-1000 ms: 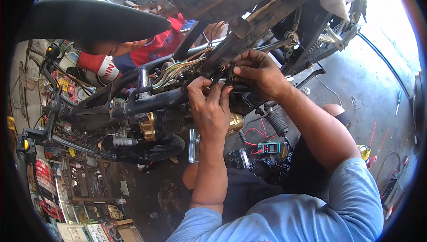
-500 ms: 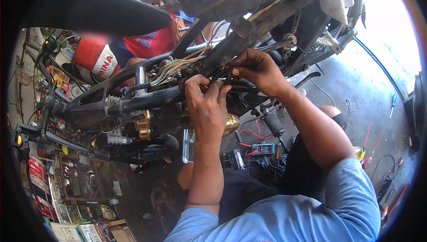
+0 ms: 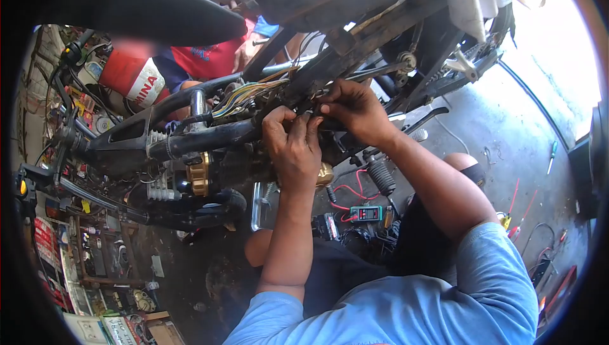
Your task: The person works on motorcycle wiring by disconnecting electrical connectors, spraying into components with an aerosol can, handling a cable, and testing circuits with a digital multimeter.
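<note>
A motorcycle with its bodywork off shows a dark frame tube point(image 3: 216, 137) running past my hands. My left hand point(image 3: 293, 145) rests against this tube, fingers curled and thumb close to the fingertips. Just to its right, my right hand point(image 3: 358, 110) pinches with thumb and forefinger at a small dark part among the frame members. What either hand grips is too small and shaded to name. A bundle of coloured wires point(image 3: 244, 99) lies along the frame left of my hands, and a gold engine cover point(image 3: 198, 174) sits lower down.
Across the motorcycle is another person in a red shirt point(image 3: 200, 61), one hand near the frame. A multimeter point(image 3: 366, 213) with red leads lies on the floor below my hands. A screwdriver point(image 3: 552, 158) lies at right. A red and white container point(image 3: 136, 82) stands at left.
The view has shifted slightly, moving the scene a little left. My right hand has come slightly closer to my left. Both hands stay at the same spot on the frame.
</note>
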Motion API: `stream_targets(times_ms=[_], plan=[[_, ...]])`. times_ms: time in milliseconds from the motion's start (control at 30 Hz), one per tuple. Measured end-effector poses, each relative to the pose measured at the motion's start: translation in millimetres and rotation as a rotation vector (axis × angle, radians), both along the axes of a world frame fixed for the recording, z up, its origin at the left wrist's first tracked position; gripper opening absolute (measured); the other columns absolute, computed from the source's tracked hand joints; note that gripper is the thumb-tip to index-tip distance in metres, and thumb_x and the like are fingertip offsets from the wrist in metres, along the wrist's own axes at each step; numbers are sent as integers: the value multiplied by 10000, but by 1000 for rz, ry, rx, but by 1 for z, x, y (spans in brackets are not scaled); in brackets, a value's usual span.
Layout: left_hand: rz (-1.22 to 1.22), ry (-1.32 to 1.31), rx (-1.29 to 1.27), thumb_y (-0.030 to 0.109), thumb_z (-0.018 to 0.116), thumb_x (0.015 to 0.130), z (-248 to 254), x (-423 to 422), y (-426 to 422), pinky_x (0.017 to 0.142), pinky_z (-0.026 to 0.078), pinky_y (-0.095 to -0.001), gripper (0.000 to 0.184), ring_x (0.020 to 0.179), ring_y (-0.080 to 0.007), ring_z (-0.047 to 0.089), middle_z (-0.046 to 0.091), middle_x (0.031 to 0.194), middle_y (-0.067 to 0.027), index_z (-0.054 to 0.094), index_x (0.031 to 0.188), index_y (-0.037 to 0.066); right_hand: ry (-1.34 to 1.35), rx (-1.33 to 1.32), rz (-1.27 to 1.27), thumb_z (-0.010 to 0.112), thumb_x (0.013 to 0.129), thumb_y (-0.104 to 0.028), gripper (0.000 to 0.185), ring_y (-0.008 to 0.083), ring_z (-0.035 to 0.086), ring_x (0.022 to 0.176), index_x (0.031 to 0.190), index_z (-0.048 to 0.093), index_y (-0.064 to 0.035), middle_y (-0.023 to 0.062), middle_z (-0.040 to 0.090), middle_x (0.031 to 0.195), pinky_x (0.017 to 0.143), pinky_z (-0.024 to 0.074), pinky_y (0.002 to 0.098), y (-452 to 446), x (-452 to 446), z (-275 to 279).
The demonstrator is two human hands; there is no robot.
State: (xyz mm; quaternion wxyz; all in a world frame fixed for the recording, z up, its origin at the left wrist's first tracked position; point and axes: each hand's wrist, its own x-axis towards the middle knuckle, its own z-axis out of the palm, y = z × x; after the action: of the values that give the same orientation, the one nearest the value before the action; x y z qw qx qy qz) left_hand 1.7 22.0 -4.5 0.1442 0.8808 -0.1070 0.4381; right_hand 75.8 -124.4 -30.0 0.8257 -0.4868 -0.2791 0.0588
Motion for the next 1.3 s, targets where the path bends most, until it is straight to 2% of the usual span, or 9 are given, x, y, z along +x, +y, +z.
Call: stream_targets(times_ms=[167,233,367,433,567,700,900,1033,1300], plan=[[-63,-46,-95,105,820,802,0,-3,-9,798,481,-383,228,977,-275,559,533,1122,-141,744,989,-1,-311,-525,-499,736,838,-75,144,268,690,770,972,700,-38,172,683,817,723,524,369,-23,-17,24],[-118,-136,-110,110,848,778,6,-10,-10,788,490,-364,264,986,-261,571,536,1189,-140,756,1015,39,-567,-379,-926,746,831,-110,232,322,678,802,1052,694,-62,138,695,838,783,516,415,-47,-30,39],[-117,-282,-114,126,861,767,12,-10,-5,807,495,-362,283,1023,-265,578,532,1208,-133,767,1028,71,-703,-194,-1671,765,823,-180,463,434,521,1219,1239,614,-42,235,577,1268,1004,411,539,-123,-5,90],[-76,-249,-113,126,845,788,17,-22,-6,824,500,-352,252,1026,-257,591,532,1216,-128,771,1026,87,-819,-511,-1768,768,835,-219,548,438,426,1330,1328,586,-66,282,478,1388,1060,387,539,-152,7,134],[32,-223,-233,119,818,817,23,-30,4,839,500,-345,218,1017,-248,602,528,1220,-121,772,1028,93,-784,-867,-1595,692,888,-245,498,421,526,1284,1372,605,-165,253,567,1345,1034,443,496,-184,63,178],[43,-353,-389,83,757,857,23,-30,23,847,505,-350,172,997,-238,607,566,1150,-114,762,1029,93,-904,-1067,-1514,602,926,-244,244,391,689,977,1101,711,-112,180,727,949,872,528,468,-244,99,211],[-117,-297,-330,91,734,856,17,-32,18,847,494,-390,228,970,-270,617,618,1093,-118,710,1083,86,-548,-1441,-1502,469,1012,-450,427,402,683,1022,1088,706,-104,201,731,1006,878,524,491,-194,74,263],[-214,-142,-81,164,744,839,1,-28,-2,897,451,-437,346,1015,-264,605,633,1146,-83,689,1175,101,-565,-1557,-1479,554,928,-601,526,368,671,1109,1201,711,-179,162,739,1077,940,515,469,-180,89,264],[42,46,-41,222,749,828,3,-19,-25,956,357,-480,521,1142,-244,533,588,1250,-25,638,1330,137,-690,-1485,-1345,623,887,-434,417,332,604,1205,1223,686,-195,139,626,1317,982,483,432,-189,125,259]])
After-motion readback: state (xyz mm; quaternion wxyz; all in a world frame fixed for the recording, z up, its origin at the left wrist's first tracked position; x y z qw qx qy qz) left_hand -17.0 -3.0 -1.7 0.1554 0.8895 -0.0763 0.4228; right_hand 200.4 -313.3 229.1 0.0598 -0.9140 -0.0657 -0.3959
